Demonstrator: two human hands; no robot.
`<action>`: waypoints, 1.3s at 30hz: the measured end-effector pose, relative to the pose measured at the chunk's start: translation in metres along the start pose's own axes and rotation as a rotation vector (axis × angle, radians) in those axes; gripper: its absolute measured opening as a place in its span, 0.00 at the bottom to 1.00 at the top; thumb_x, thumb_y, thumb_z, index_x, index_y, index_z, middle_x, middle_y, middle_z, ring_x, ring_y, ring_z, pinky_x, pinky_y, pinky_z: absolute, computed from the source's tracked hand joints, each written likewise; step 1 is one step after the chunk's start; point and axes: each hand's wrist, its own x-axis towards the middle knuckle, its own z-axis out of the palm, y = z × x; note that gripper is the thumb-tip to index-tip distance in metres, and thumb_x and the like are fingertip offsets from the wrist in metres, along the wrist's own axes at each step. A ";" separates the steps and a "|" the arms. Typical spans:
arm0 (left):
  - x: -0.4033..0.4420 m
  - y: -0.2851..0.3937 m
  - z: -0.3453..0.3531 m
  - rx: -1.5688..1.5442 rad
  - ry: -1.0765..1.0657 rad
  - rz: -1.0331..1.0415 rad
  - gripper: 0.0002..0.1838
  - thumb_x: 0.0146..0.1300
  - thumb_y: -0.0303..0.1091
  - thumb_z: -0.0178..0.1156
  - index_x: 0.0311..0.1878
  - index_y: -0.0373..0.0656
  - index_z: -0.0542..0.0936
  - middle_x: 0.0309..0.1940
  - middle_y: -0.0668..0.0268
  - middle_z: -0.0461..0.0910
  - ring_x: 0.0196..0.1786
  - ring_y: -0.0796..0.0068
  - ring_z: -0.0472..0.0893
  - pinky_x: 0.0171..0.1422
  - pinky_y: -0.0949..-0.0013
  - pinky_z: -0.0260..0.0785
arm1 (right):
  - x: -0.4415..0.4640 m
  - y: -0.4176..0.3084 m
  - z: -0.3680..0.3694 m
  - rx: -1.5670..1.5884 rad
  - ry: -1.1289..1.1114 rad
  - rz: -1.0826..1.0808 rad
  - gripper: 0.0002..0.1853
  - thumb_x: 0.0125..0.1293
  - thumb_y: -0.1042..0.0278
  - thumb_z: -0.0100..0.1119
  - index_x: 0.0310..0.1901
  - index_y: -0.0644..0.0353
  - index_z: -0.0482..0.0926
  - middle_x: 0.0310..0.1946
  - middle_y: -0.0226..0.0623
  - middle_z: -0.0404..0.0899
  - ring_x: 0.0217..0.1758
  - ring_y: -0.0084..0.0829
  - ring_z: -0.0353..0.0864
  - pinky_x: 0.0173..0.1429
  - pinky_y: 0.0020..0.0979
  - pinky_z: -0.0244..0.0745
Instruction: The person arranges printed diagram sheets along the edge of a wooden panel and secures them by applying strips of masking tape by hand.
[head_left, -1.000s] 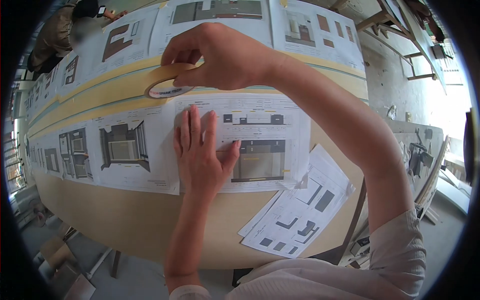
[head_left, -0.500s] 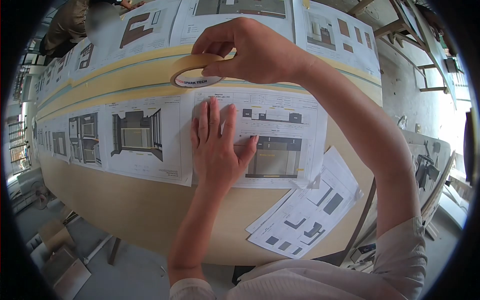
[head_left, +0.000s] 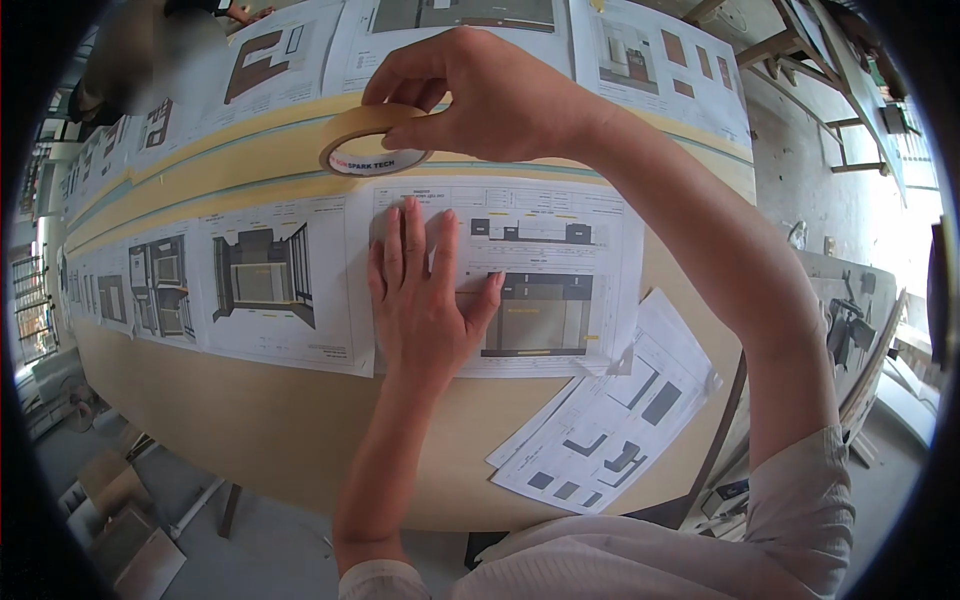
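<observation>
My right hand (head_left: 475,95) grips a roll of masking tape (head_left: 345,140) between thumb and fingers, tilted so the printed inner core shows. The roll is at the upper edge of a printed drawing sheet (head_left: 610,230), over the yellow tape strip (head_left: 230,185) that runs across the table. Flat on that same sheet lies my left hand (head_left: 425,310), its fingers spread and pointing away from me. To its left is another drawing sheet (head_left: 335,270), with its edge close to the first. Whether tape runs from the roll to the paper is hard to make out.
Loose printed sheets (head_left: 600,440) lie askew near the right front of the wooden table (head_left: 270,420). More drawings (head_left: 470,50) line the far side. Another person (head_left: 150,50) is at the far left. A wooden frame (head_left: 800,70) and a side bench (head_left: 850,290) stand at right.
The whole view has shifted slightly, so the table and both hands appear a little further left. My left hand stays flat on the sheet, and my right hand still grips the tape roll.
</observation>
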 end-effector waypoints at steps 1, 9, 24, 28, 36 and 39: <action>0.001 0.001 0.001 -0.005 -0.002 0.002 0.41 0.68 0.58 0.66 0.77 0.45 0.72 0.82 0.46 0.62 0.85 0.46 0.60 0.83 0.37 0.53 | -0.001 0.000 -0.002 -0.010 0.006 0.010 0.16 0.66 0.70 0.75 0.54 0.64 0.87 0.44 0.39 0.91 0.47 0.31 0.91 0.61 0.33 0.86; 0.001 0.002 0.000 -0.010 -0.011 0.000 0.41 0.68 0.58 0.65 0.77 0.45 0.71 0.82 0.45 0.61 0.85 0.45 0.59 0.83 0.37 0.52 | -0.003 -0.004 -0.003 -0.046 -0.018 0.028 0.16 0.67 0.68 0.74 0.55 0.62 0.87 0.44 0.41 0.91 0.48 0.34 0.91 0.62 0.33 0.85; 0.000 0.000 -0.001 -0.029 -0.011 -0.009 0.40 0.67 0.56 0.67 0.77 0.45 0.71 0.82 0.45 0.62 0.84 0.44 0.59 0.82 0.36 0.53 | -0.006 0.000 -0.001 0.039 -0.032 0.042 0.15 0.67 0.72 0.74 0.54 0.65 0.86 0.43 0.39 0.91 0.47 0.29 0.91 0.60 0.32 0.86; 0.001 -0.001 -0.004 -0.022 -0.017 -0.005 0.41 0.67 0.57 0.67 0.77 0.43 0.71 0.81 0.46 0.62 0.85 0.45 0.59 0.82 0.36 0.53 | -0.006 0.004 0.002 0.022 -0.024 0.017 0.16 0.67 0.71 0.74 0.54 0.65 0.86 0.43 0.39 0.91 0.47 0.30 0.91 0.60 0.32 0.86; 0.000 -0.003 -0.004 -0.085 -0.017 0.035 0.41 0.69 0.57 0.67 0.77 0.40 0.71 0.81 0.47 0.64 0.84 0.45 0.60 0.83 0.36 0.52 | -0.008 0.006 0.003 -0.008 -0.022 0.016 0.16 0.67 0.70 0.74 0.54 0.65 0.86 0.43 0.39 0.91 0.48 0.30 0.91 0.60 0.32 0.86; -0.001 -0.003 -0.006 -0.075 -0.016 0.048 0.41 0.69 0.56 0.67 0.76 0.39 0.71 0.81 0.48 0.64 0.84 0.46 0.61 0.83 0.37 0.51 | -0.008 0.002 0.001 -0.008 -0.021 0.039 0.16 0.68 0.70 0.74 0.54 0.65 0.86 0.43 0.39 0.91 0.47 0.30 0.91 0.60 0.32 0.86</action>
